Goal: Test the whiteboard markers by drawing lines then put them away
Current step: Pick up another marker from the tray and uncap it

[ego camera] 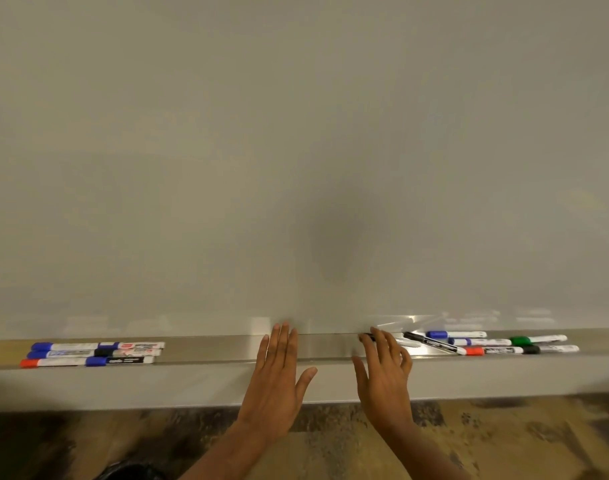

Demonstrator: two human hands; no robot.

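A blank whiteboard (296,150) fills the view, with a metal tray (209,348) along its bottom edge. Several capped markers (95,353) in blue, black and red lie on the tray's left end. Several more markers (497,342), among them green, red, blue and black ones, lie on its right end. My left hand (279,375) rests flat on the tray's middle, fingers straight, holding nothing. My right hand (382,372) lies over a black-capped marker (366,337) on the tray. Its fingertips touch the marker and hide most of the barrel.
The tray's front lip (157,386) juts out toward me below the board. A patterned brown floor (504,441) shows underneath.
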